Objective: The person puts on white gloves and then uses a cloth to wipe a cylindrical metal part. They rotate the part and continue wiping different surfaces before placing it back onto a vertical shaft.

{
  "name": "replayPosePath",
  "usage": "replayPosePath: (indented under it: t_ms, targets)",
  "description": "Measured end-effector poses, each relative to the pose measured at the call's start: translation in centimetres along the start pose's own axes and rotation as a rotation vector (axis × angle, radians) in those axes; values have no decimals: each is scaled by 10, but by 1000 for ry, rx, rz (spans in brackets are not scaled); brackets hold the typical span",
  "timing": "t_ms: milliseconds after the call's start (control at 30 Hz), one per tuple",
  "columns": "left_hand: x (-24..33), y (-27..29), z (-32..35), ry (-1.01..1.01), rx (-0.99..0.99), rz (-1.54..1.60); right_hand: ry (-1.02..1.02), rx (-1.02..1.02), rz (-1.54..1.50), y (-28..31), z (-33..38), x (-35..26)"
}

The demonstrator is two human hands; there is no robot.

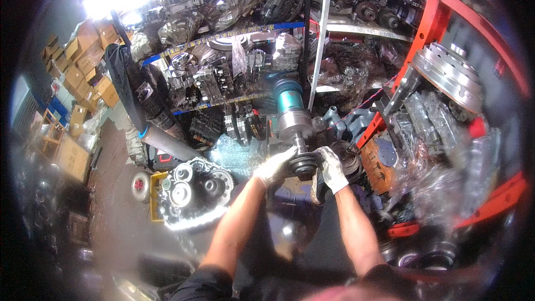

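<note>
Both gloved hands on a drive shaft assembly held upright at chest level, in front of shelves crammed with gear parts. Left hand [276, 166] closed round the black ribbed rubber boot [305, 163] near the shaft's lower end; right hand [333, 168] clenched on the boot's other side. Above them: steel joint housing [292, 121], then a teal-capped end [288, 93]. Motion blur softens the grip, so finger placement is uncertain. Step in hand looks like seating or pulling the boot on the shaft. Next move calls for steady counter-hold. An opened gearbox case [192, 189] lies on the floor, lower left.
</note>
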State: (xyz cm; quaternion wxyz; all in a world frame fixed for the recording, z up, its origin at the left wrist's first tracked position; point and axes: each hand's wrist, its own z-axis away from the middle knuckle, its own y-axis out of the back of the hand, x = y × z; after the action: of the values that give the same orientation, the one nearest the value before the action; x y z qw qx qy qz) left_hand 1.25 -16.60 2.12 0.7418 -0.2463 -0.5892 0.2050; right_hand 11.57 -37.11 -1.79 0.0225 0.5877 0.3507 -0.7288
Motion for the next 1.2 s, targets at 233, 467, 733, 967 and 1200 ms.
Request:
replayPosePath:
  t_ms: [233, 467, 733, 967, 1200]
  targets:
    - [-3, 2, -2, 36, 39, 115, 22, -69, 71, 2, 0, -2]
    - [-1, 2, -3, 35, 18, 98, 33, -35, -31, 5, -4, 7]
    - [0, 1, 1, 30, -2, 130, 51, -58, -14, 4, -3, 4]
    - [3, 3, 4, 69, -22, 127, -19, -46, -44, -2, 2, -2]
    - [9, -2, 8, 81, -31, 113, 218, -41, 252, 6, -10, 11]
